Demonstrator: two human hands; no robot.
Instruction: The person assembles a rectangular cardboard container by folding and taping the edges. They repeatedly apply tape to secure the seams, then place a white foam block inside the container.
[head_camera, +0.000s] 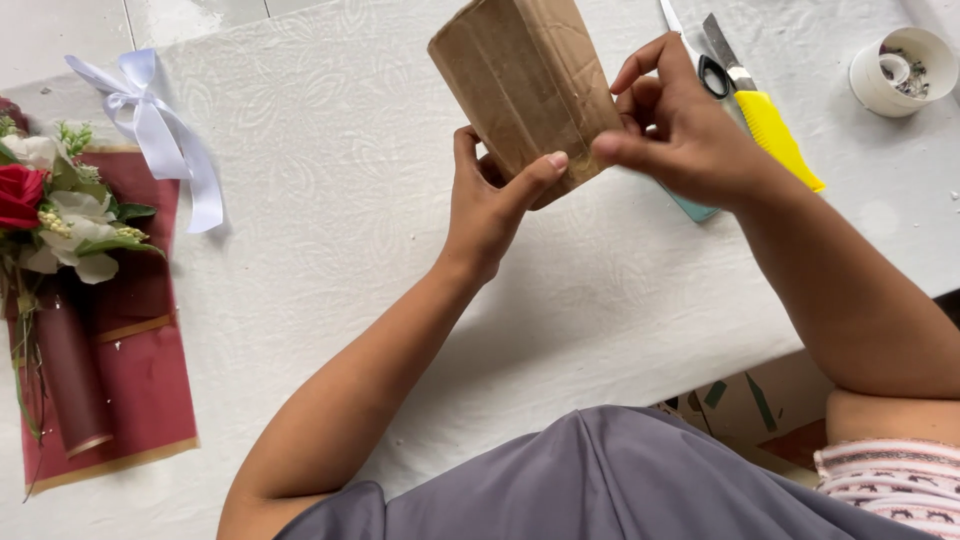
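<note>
Brown cardboard box, long axis tilted up-left away from the person, pinched by left hand and right hand.

The cardboard piece runs off the top edge, and the right hand covers most of the scissors. The contents of the small white cup are too tiny to tell.

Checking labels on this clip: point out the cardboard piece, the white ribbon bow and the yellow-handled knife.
cardboard piece (520, 80), head view, middle of its brown face.
white ribbon bow (160, 135), head view, just below the knot.
yellow-handled knife (775, 135), head view, middle of the yellow handle.
</note>
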